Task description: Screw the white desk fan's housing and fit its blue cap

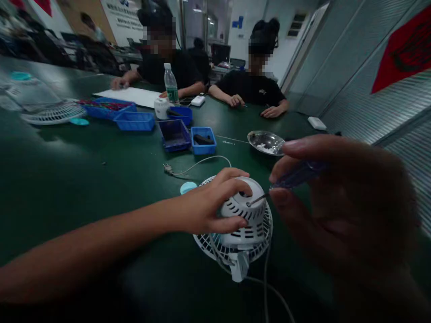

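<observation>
Toward the near edge of the dark green worktop, the left hand is clasping a face-down white plastic fan with spread fingers, presumably steadying it; the right hand is pinching a translucent purple-handled screwdriver against its back.

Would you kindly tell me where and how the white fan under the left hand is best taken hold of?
The fan is probably best held by its rounded housing, from the left, as the left hand spans it: the housing stands up above the wide grille, while the right hand holds a screwdriver on the right.
</observation>
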Demonstrator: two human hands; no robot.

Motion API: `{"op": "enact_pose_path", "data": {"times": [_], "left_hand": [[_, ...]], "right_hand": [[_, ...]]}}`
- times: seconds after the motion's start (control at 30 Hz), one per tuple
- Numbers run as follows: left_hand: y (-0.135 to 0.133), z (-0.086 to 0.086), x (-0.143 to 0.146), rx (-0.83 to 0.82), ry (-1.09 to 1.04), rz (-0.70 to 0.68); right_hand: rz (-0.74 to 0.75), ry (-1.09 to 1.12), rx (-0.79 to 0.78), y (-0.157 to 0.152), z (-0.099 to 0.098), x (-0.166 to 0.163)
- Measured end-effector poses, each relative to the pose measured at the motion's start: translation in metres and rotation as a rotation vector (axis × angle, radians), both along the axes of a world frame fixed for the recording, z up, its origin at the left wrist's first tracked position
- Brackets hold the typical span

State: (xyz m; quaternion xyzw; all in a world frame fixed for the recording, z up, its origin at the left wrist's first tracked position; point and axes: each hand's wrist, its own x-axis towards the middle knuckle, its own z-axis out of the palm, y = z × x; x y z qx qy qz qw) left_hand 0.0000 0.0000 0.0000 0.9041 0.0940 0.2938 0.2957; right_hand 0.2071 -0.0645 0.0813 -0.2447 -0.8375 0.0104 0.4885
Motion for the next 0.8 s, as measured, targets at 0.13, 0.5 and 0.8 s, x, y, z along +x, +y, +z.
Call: {"op": "enact_pose_path", "data": {"times": [0.13,0.5,0.8], "left_hand": [[0.0004,0.0013,0.001,-0.028,0.018,0.004],[0.0002,0.0036,0.0009,-0.048,0.025,0.01],[0.0003,0.0031,0.0007,-0.065,0.036,0.014]], "right_hand": [[-0.013,0.049,-0.14,-0.0101,-0.0016,0.0007],[-0.029,0.023,-0.146,-0.0088,-0.0028,0.0028],[-0.082,-0.015,-0.052,-0.0027,-0.0002,0.0054]]}}
